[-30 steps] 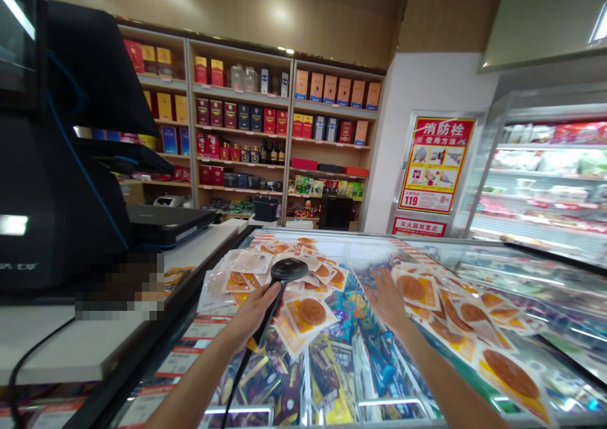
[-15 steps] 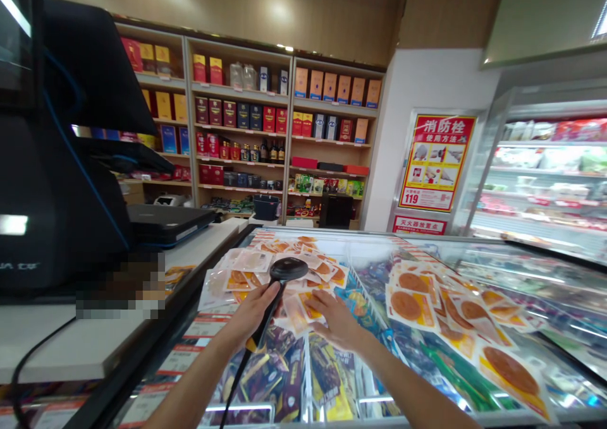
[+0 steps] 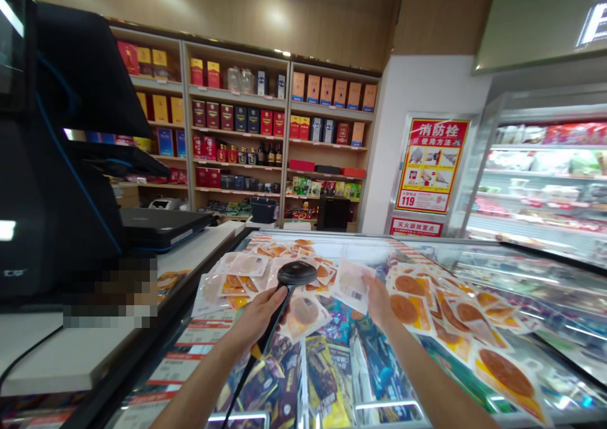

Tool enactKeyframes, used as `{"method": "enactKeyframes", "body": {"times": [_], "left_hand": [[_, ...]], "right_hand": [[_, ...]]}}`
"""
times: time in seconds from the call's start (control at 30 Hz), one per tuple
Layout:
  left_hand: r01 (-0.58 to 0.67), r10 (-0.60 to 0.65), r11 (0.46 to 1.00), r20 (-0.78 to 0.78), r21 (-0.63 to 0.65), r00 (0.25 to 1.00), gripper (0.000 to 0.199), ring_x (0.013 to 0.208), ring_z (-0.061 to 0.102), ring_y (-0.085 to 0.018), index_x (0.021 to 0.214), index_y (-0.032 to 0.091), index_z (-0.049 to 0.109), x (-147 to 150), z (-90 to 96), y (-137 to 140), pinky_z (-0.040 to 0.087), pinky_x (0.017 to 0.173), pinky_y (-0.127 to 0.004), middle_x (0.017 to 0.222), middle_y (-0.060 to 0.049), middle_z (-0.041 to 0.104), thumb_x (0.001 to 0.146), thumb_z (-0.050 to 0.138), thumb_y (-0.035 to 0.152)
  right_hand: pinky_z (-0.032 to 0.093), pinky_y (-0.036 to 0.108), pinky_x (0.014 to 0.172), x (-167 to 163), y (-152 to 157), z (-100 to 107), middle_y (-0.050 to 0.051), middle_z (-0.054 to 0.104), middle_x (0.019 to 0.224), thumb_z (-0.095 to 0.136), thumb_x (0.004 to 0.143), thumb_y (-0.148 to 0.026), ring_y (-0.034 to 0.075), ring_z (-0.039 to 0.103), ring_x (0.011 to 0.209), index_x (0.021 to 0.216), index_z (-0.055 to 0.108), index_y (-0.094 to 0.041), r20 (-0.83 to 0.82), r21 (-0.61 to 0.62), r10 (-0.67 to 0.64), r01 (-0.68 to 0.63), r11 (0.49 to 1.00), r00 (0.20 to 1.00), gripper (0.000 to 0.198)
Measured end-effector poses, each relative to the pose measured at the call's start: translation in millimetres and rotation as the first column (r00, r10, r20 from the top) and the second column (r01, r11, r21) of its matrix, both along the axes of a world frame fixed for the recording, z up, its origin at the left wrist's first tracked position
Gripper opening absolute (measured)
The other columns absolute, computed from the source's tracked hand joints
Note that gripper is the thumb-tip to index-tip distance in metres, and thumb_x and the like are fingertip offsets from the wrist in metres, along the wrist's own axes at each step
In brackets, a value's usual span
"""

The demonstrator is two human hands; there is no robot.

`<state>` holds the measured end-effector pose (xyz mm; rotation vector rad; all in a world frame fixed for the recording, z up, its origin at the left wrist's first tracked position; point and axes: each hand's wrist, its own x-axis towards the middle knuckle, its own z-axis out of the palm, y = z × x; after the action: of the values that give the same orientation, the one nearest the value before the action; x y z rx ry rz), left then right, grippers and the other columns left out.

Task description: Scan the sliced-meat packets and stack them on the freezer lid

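A: In the head view, what does the left hand (image 3: 262,315) have?

B: The scanner (image 3: 297,273), just below the middle of the frame. The fingers wrap its handle, head uppermost, and its cord (image 3: 237,391) trails toward the bottom edge.

A: And the right hand (image 3: 378,299)?

B: Right of centre, fingers drawn in on the right edge of a pale packet (image 3: 351,283). It has hold of that one thing; how the thumb sits is hard to tell.

A: Where exactly is the packet?

B: Just right of the scanner's head, apart from it, above the freezer (image 3: 348,250). Its pale side shows, with what looks like a barcode near the lower edge.

A: How would it handle?

B: Light, most likely: flat, thin and flexible at the border, firmer over the round filling. The film may be slick, and the filling could crack or crease if bent hard.

A: The best hold?

B: The border, probably, as here, which leaves the printed part uncovered.

A: What lies around?

B: More like it: a left pile (image 3: 251,265) beyond the scanner, and a right pile (image 3: 453,302) spreading toward the lower right.
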<state>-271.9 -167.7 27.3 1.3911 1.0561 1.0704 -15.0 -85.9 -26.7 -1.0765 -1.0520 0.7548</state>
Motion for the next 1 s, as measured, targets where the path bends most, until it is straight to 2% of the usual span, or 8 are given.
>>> {"method": "enactKeyframes", "body": {"times": [0.17,0.27,0.37,0.5,0.7,1.0], "left_hand": [[0.068,-0.068,0.998,-0.043,0.011,0.997,0.039,0.049,0.044,-0.007,0.067,0.014,0.05,7.1,6.8,-6.1,0.034,0.047,-0.019,0.056,0.002,0.05,0.073,0.041,0.051],[0.127,-0.125,0.991,-0.066,0.039,0.99,0.038,0.048,0.043,-0.007,0.067,0.014,0.05,10.7,9.3,-8.9,0.033,0.046,-0.019,0.055,0.002,0.049,0.074,0.04,0.05],[0.208,-0.204,0.977,-0.073,0.043,0.976,0.038,0.047,0.043,-0.008,0.068,0.014,0.049,13.8,9.1,-9.3,0.033,0.046,-0.021,0.056,0.002,0.048,0.073,0.041,0.051],[0.28,-0.278,0.959,-0.055,0.037,0.959,0.037,0.048,0.043,-0.007,0.068,0.014,0.047,16.5,7.9,-8.8,0.031,0.046,-0.02,0.056,0.003,0.047,0.073,0.042,0.05],[0.298,-0.297,0.954,-0.053,0.02,0.953,0.038,0.047,0.042,-0.007,0.068,0.014,0.047,16.0,8.4,-9.4,0.031,0.046,-0.021,0.054,0.003,0.047,0.074,0.039,0.05],[0.27,-0.268,0.963,-0.069,0.024,0.961,0.037,0.047,0.041,-0.007,0.069,0.013,0.048,17.4,6.9,-6.2,0.031,0.045,-0.02,0.055,0.003,0.047,0.076,0.038,0.049]], "right_hand": [[0.047,0.033,0.055,17.6,6.6,7.9,0.003,0.066,0.065,0.039,0.066,-0.036,0.022,0.062,0.066,0.078,0.055,-0.017,-0.277,-0.087,0.014,-0.039,0.995,0.961,0.028],[0.047,0.034,0.058,20.5,6.5,15.0,0.002,0.066,0.062,0.04,0.069,-0.036,0.022,0.062,0.064,0.079,0.054,-0.017,-0.474,-0.115,0.047,-0.115,0.987,0.879,0.025],[0.047,0.034,0.059,21.3,5.8,21.9,-0.001,0.065,0.056,0.043,0.069,-0.031,0.02,0.062,0.059,0.081,0.055,-0.018,-0.586,-0.091,0.07,-0.152,0.984,0.808,0.022],[0.048,0.033,0.058,21.1,6.3,28.1,-0.002,0.064,0.052,0.044,0.071,-0.025,0.018,0.06,0.052,0.082,0.056,-0.017,-0.649,-0.054,0.084,-0.156,0.986,0.756,0.019],[0.047,0.028,0.055,21.4,8.5,29.9,-0.003,0.064,0.053,0.042,0.073,-0.023,0.015,0.058,0.049,0.078,0.056,-0.017,-0.684,-0.022,0.102,-0.161,0.987,0.722,0.016],[0.047,0.029,0.056,27.7,11.0,29.8,-0.004,0.063,0.054,0.044,0.071,-0.025,0.015,0.059,0.051,0.076,0.054,-0.018,-0.669,-0.062,0.062,-0.139,0.988,0.74,0.013]]}}
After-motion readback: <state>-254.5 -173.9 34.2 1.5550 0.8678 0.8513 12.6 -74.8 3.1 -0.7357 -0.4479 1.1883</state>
